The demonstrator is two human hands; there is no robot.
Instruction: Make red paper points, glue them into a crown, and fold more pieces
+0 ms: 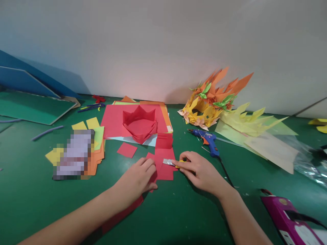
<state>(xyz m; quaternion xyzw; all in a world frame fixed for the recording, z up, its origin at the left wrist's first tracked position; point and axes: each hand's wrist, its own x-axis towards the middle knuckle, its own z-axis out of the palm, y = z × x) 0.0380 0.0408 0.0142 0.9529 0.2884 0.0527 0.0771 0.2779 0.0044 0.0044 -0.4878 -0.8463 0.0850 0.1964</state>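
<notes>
My right hand (198, 170) grips a yellow-handled box cutter (168, 162), its index finger along the tool. The cutter's flat metal blade points left, over red paper squares (165, 173) on the table. Fingers bent, my left hand (139, 175) presses on red paper at the left side of these pieces and partly covers it. A loose red square (127, 150) lies just beyond my left hand. Behind the squares, a folded red paper crown (140, 124) sits on a stack of coloured sheets (112, 119). Under my left forearm is a red strip (122, 216), partly hidden.
A blue glue gun (208, 139) with its cord lies beyond my right hand. Paper crowns, one yellow and orange (204, 114), stand near the wall. A blurred phone (74, 154) rests on coloured squares at left. A magenta box (283, 217) is at lower right.
</notes>
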